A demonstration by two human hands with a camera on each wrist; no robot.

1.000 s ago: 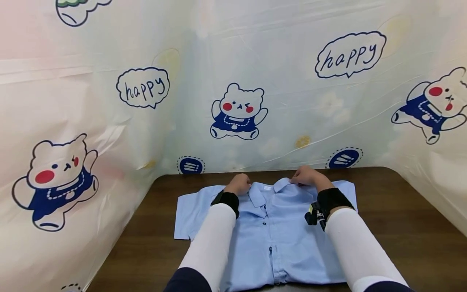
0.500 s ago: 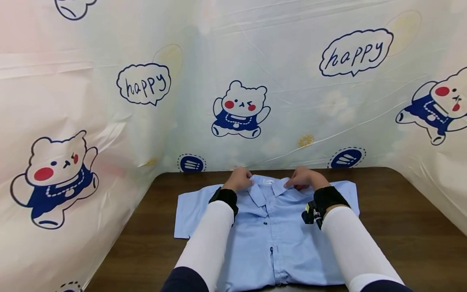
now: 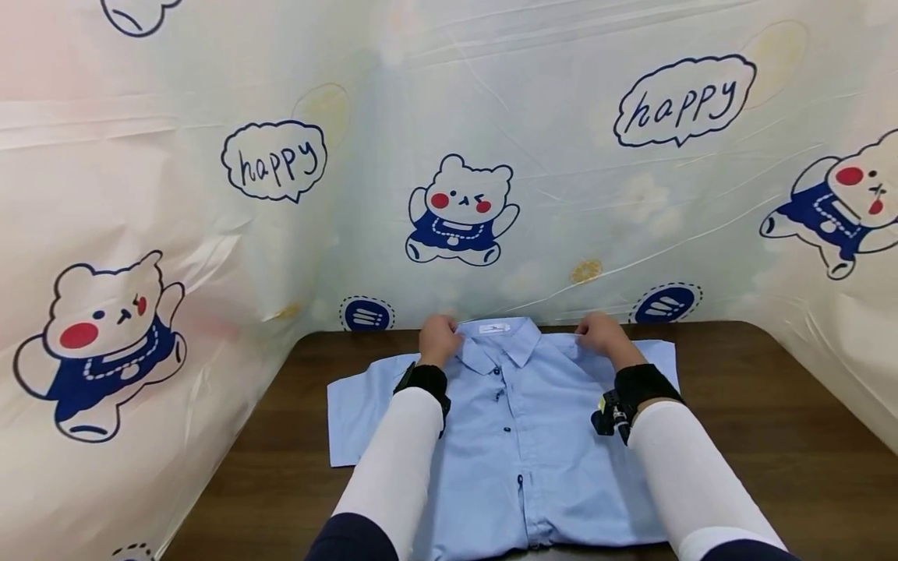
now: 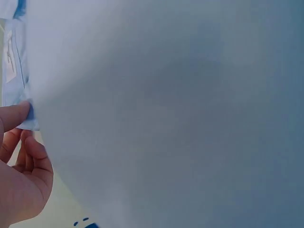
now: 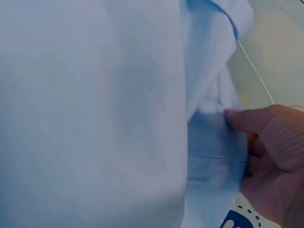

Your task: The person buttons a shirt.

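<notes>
A light blue short-sleeved shirt [image 3: 561,460] lies front side up on the dark wooden table, its collar [image 3: 522,340] at the far end with a white label [image 3: 494,329] inside. My left hand [image 3: 440,340] pinches the cloth beside the collar's left side; in the left wrist view the thumb [image 4: 16,115] presses on the blue fabric near the label. With my right hand [image 3: 605,340] I pinch the shirt's far edge at the right shoulder, and the right wrist view shows thumb and fingers [image 5: 270,137] on either side of the cloth. Blurred fabric fills much of both wrist views.
Brown table surface [image 3: 758,436] shows to the right and left of the shirt. A pale curtain [image 3: 365,156] printed with bears and "happy" bubbles hangs behind and beside the table. A small camera [image 3: 612,413] is strapped to my right wrist.
Both hands have moved apart: the left slightly leftward, the right from the collar tip out to the shoulder. The collar has shifted left and lies more spread, its label more visible.
</notes>
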